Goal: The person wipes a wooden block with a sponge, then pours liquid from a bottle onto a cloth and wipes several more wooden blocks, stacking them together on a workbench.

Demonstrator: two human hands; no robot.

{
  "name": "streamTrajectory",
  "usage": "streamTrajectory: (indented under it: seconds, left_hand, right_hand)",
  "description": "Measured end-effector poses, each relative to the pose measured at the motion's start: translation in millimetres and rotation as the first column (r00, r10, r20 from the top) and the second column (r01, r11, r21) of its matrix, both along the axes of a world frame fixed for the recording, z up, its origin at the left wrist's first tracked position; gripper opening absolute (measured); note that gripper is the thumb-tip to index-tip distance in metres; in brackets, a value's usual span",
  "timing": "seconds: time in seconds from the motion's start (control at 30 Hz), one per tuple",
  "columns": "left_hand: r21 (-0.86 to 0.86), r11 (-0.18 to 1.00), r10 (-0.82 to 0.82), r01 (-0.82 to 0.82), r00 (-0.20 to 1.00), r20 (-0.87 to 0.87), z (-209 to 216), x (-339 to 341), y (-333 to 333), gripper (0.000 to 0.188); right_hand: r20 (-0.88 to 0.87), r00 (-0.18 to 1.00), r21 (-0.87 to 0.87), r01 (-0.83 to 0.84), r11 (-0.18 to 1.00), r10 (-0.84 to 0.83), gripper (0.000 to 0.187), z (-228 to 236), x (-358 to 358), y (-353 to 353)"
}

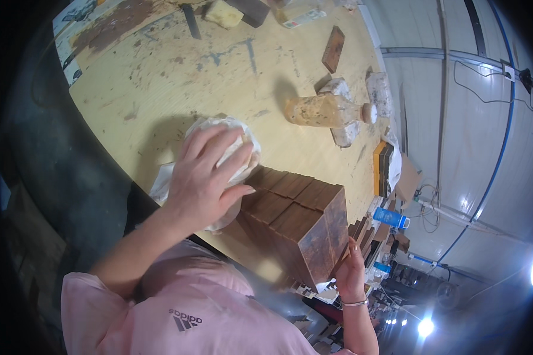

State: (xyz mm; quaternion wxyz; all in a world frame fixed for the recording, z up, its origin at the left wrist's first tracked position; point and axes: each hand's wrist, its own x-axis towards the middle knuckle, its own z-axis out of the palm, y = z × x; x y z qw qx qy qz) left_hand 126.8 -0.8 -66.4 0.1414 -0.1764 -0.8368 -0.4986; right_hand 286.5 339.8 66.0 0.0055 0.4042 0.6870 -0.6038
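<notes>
My left hand [210, 158], fingers bent, is closed over a crumpled white cloth [251, 145] at the left end of a wooden stack. This stack of dark brown wooden blocks [296, 222] is set tightly together in rows, with a smooth, mottled end face turned to the right. Against that right end is my right hand [352, 275], a bracelet on its wrist. Its thumb shows along the edge of the wood, and the other fingers are partly hidden behind the stack. Some of the cloth hangs down past my left wrist.
On the stained, pale table [177, 89] a plastic bottle [320, 112] of amber liquid stands near white wrapped bundles [337, 89]. Farther off are a loose brown block [334, 49] and a yellowish sponge [224, 13]. A blue bottle [391, 218] is at the right, by more wood pieces.
</notes>
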Motion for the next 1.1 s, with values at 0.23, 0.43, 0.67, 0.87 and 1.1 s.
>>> streamTrajectory:
  seconds: [0.23, 0.43, 0.67, 0.87, 1.1]
  left_hand:
    - [-0.083, 0.996, -0.031, 0.039, 0.995, 0.095, -63, -12, 10, 0.046]
    - [0.39, 0.891, -0.217, 0.233, 0.972, -0.088, 15, 16, 32, 0.044]
    - [0.234, 0.935, -0.308, 0.268, 0.939, 0.156, -42, 36, 17, 0.031]
    - [0.256, 0.918, -0.318, 0.302, 0.948, 0.019, -23, 44, 22, 0.024]
    - [0.319, 0.943, -0.105, 0.099, 0.994, 0.002, -24, 2, 18, 0.031]
  right_hand:
    - [0.097, 0.867, 0.521, -0.463, 0.717, 0.489, 0.069, 15, -54, -40]
    - [0.295, 0.613, 0.588, -0.721, 0.366, 0.733, 0.085, 4, -85, -73]
    - [0.417, 0.62, 0.781, -0.619, 0.087, 0.665, 0.086, -10, -77, -84]
    - [0.4, 0.646, 0.815, -0.576, 0.071, 0.65, 0.083, -22, -69, -69]
    - [0.283, 0.689, 0.783, -0.567, 0.254, 0.667, 0.08, -24, -65, -72]
